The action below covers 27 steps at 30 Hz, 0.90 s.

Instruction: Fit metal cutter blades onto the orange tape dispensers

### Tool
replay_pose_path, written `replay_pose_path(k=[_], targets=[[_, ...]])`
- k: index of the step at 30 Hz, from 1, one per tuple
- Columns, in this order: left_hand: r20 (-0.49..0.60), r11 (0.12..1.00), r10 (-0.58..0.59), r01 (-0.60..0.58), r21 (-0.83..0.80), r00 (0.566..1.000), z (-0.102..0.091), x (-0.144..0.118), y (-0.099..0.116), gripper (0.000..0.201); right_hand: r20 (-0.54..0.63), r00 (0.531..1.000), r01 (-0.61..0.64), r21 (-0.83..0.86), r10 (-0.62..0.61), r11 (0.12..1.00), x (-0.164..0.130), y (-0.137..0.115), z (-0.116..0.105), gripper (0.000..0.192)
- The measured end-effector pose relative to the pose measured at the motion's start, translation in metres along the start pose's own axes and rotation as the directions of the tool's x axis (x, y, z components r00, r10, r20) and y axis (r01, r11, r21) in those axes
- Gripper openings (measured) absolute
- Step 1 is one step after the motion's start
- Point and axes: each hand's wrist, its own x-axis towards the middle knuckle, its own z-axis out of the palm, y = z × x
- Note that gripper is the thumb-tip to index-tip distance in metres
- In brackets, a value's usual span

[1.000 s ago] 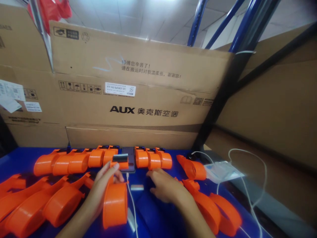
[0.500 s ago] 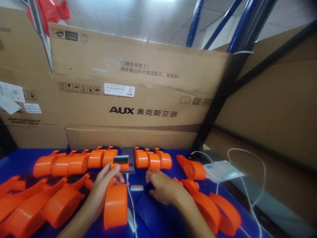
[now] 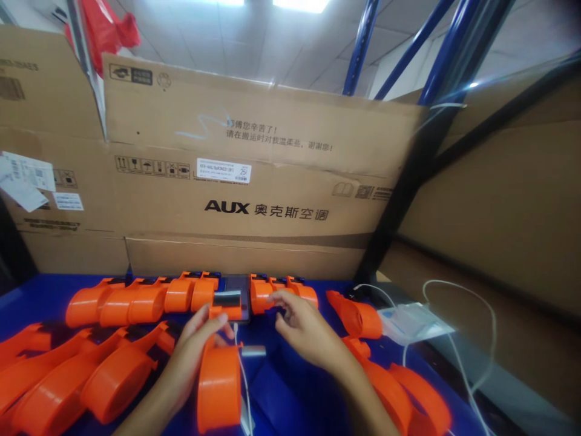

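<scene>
My left hand (image 3: 197,342) is closed around the neck of an orange tape dispenser (image 3: 219,387). Its round drum hangs toward me, and its black head with a toothed edge points away. My right hand (image 3: 302,330) is raised to the right of it, fingers bent and apart, with nothing visible in them. Its fingertips come in front of the back row of orange dispensers (image 3: 261,297). Between the hands, a small pale metallic strip (image 3: 254,350) lies on the blue surface. A dark flat phone-like device (image 3: 245,303) stands behind the held dispenser, partly hidden, with a white cable (image 3: 245,378) below it.
More orange dispensers (image 3: 120,375) lie in rows on the left, and others (image 3: 422,396) at the right. A clear plastic packet (image 3: 415,321) with white cables is at the right edge. A cardboard wall (image 3: 272,242) closes off the back, beside a dark rack post (image 3: 394,200).
My right hand has lifted from low over the blue surface, and its fingers have spread. My left hand keeps hold of the same dispenser. The view has shifted slightly.
</scene>
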Motion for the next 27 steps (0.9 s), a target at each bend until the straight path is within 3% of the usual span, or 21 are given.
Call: replay_pose_path(k=[4, 6, 8, 11, 15, 18, 23, 27], targets=[[0.047, 0.998, 0.045, -0.046, 0.037, 0.998, -0.002, 0.003, -0.004, 0.024, -0.015, 1.0, -0.019, 0.375, 0.026, 0.927, 0.001, -0.006, 0.015, 0.033], [0.067, 0.997, 0.039, -0.043, 0.063, 0.997, -0.003, 0.004, -0.006, 0.024, 0.009, 0.996, -0.073, 0.591, 0.084, 0.803, 0.0, -0.01, 0.022, 0.03], [0.089, 0.997, 0.018, -0.025, 0.076, 0.996, -0.003, 0.004, -0.007, 0.025, 0.049, 0.989, -0.124, 0.775, 0.136, 0.619, 0.0, -0.015, 0.026, 0.03], [0.12, 0.995, 0.009, -0.021, 0.098, 0.993, -0.004, 0.005, -0.008, 0.025, 0.133, 0.978, -0.188, 0.895, 0.16, 0.405, 0.0, -0.02, 0.027, 0.031], [0.127, 0.99, 0.042, -0.059, 0.129, 0.991, -0.003, 0.004, -0.007, 0.025, 0.128, 0.982, -0.163, 0.944, 0.139, 0.286, 0.002, -0.021, 0.029, 0.024], [0.132, 0.991, 0.033, -0.05, 0.127, 0.991, -0.003, 0.004, -0.007, 0.026, 0.064, 0.989, -0.102, 0.948, 0.134, 0.303, 0.003, -0.021, 0.033, 0.024], [0.143, 0.979, 0.074, -0.099, 0.179, 0.987, -0.001, 0.003, -0.008, 0.031, -0.055, 0.985, -0.022, 0.899, 0.164, 0.437, 0.006, -0.023, 0.04, 0.027], [0.139, 0.971, 0.086, -0.114, 0.211, 0.987, -0.001, 0.005, -0.009, 0.034, -0.084, 0.976, -0.027, 0.871, 0.202, 0.491, 0.006, -0.023, 0.044, 0.034]])
